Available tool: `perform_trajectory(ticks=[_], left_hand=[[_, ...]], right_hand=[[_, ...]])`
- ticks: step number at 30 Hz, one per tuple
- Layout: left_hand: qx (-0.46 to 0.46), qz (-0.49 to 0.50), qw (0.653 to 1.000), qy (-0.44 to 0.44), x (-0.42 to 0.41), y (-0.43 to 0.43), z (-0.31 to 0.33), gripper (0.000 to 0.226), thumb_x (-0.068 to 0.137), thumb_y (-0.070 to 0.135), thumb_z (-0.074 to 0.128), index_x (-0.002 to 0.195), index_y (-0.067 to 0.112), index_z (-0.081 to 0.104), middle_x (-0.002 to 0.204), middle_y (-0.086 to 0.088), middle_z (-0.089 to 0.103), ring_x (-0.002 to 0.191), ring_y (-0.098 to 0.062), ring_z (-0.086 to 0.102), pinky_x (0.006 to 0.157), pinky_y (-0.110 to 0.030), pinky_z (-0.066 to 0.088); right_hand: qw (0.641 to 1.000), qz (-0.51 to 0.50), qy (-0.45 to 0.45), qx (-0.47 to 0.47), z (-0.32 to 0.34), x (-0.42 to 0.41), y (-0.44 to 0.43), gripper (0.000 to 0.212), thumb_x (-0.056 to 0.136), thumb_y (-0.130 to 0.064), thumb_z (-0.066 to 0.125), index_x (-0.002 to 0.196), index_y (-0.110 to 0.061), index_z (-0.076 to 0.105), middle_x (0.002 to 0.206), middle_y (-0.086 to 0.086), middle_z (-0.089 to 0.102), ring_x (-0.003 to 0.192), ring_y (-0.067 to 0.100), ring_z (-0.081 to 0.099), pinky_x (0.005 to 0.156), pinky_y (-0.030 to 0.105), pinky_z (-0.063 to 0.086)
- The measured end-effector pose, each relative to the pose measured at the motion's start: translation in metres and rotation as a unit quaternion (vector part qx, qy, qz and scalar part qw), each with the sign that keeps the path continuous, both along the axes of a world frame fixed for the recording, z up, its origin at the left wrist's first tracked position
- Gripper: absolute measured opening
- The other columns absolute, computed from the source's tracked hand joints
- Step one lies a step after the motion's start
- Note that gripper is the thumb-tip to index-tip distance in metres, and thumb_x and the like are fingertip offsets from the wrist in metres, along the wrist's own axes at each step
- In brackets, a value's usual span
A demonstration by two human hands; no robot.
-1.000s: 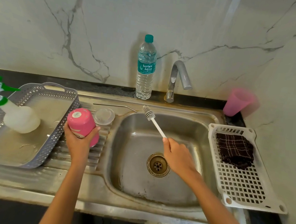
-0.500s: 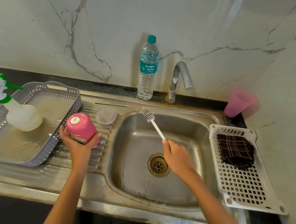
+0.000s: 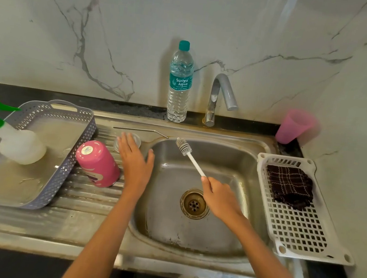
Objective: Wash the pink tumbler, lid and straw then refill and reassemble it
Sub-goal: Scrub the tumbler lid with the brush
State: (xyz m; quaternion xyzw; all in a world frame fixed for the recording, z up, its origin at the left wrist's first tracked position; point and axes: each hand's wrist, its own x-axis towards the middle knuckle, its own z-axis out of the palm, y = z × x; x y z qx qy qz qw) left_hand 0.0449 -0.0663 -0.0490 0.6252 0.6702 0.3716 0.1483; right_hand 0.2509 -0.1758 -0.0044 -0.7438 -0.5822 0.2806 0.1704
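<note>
On the ribbed steel drainboard we note the inverted pink tumbler; left hand flat, released; right hand grasps the bristled brush.

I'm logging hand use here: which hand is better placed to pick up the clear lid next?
Left. The left hand is open with fingers straight, directly over the clear lid on the drainboard, while the right hand holds the bottle brush over the sink.

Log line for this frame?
left hand: open over lid | right hand: grips brush | tumbler: inverted on drainboard | straw: behind lid
</note>
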Motion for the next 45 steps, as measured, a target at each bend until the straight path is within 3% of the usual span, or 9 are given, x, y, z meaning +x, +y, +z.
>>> perform_trajectory(ticks=[7,13,17,19,21,26,32,37,45], left_hand=[[-0.177,0.120,0.973,0.083,-0.017,0.072,-0.016,0.099,0.090,0.056,0.055,0.154,0.001,0.002,0.160,-0.025,-0.001,0.148,-0.039,-0.002,0.121,-0.048,0.004],[-0.194,0.124,0.970,0.079,-0.027,0.084,-0.015,0.086,0.085,0.050,0.066,0.145,0.001,0.030,0.145,-0.029,0.033,0.133,-0.042,0.032,0.113,-0.048,0.028],[-0.145,0.080,0.974,-0.158,-0.015,0.068,0.006,0.062,0.086,0.044,0.063,0.139,0.020,0.045,0.140,-0.015,0.045,0.124,-0.029,0.044,0.101,-0.044,0.043],[-0.187,-0.004,0.912,-0.365,-0.003,0.052,0.020,0.044,0.091,0.043,0.055,0.128,0.020,0.054,0.133,-0.013,0.054,0.109,-0.023,0.055,0.084,-0.035,0.050],[-0.254,-0.073,0.803,-0.535,0.009,0.034,0.024,0.048,0.088,0.052,0.053,0.120,0.016,0.056,0.125,-0.015,0.057,0.102,-0.025,0.059,0.080,-0.036,0.051],[-0.284,-0.096,0.709,-0.639,0.040,0.004,0.021,0.058,0.094,0.053,0.032,0.114,0.008,0.063,0.101,-0.019,0.069,0.089,-0.029,0.066,0.082,-0.040,0.049],[-0.316,-0.121,0.708,-0.619,0.052,-0.012,0.023,0.053,0.092,0.048,0.031,0.106,0.013,0.068,0.099,-0.015,0.066,0.088,-0.023,0.063,0.062,-0.030,0.043],[-0.327,-0.143,0.725,-0.590,0.055,-0.019,0.022,0.056,0.094,0.050,0.031,0.115,0.011,0.066,0.101,-0.019,0.067,0.085,-0.028,0.064,0.074,-0.035,0.050],[-0.315,-0.127,0.733,-0.589,0.051,-0.016,0.026,0.053,0.091,0.047,0.033,0.109,0.011,0.068,0.099,-0.015,0.066,0.087,-0.025,0.062,0.063,-0.028,0.049]], right_hand=[[0.999,-0.024,0.020,-0.024,-0.008,0.014,-0.008,0.043,0.104,-0.042,0.028,0.079,-0.017,0.052,0.059,-0.003,0.047,0.048,0.009,0.041,0.047,0.022,0.030],[0.997,-0.040,0.052,-0.027,-0.015,0.017,-0.012,0.039,0.104,-0.038,0.030,0.079,-0.016,0.050,0.058,-0.003,0.047,0.046,0.009,0.040,0.048,0.027,0.032],[0.998,0.022,0.058,-0.009,-0.012,0.020,-0.015,0.030,0.104,-0.035,0.034,0.086,-0.016,0.049,0.058,-0.003,0.046,0.046,0.008,0.038,0.048,0.027,0.033],[0.997,0.062,0.046,0.013,-0.007,0.018,-0.017,0.024,0.103,-0.034,0.037,0.089,-0.018,0.047,0.059,-0.003,0.047,0.047,0.007,0.040,0.048,0.026,0.033],[0.996,0.080,0.029,0.031,-0.001,0.014,-0.016,0.019,0.103,-0.035,0.037,0.091,-0.023,0.043,0.058,-0.002,0.049,0.047,0.009,0.042,0.047,0.027,0.033],[0.988,0.107,-0.088,0.070,0.010,-0.003,-0.018,0.028,0.104,-0.042,0.026,0.093,-0.021,0.041,0.061,-0.002,0.054,0.051,0.020,0.050,0.051,0.031,0.034],[0.981,0.052,-0.183,0.026,0.013,0.007,-0.028,0.046,0.104,-0.046,0.019,0.104,-0.019,0.056,0.080,0.004,0.066,0.072,0.026,0.063,0.060,0.033,0.042],[0.970,0.111,-0.209,0.051,0.023,0.005,-0.037,0.045,0.104,-0.044,0.020,0.106,-0.020,0.057,0.080,0.003,0.067,0.067,0.025,0.061,0.059,0.032,0.041],[0.976,0.094,-0.195,0.028,0.025,0.015,-0.036,0.046,0.104,-0.044,0.022,0.106,-0.020,0.060,0.080,0.003,0.068,0.071,0.025,0.063,0.062,0.033,0.044]])
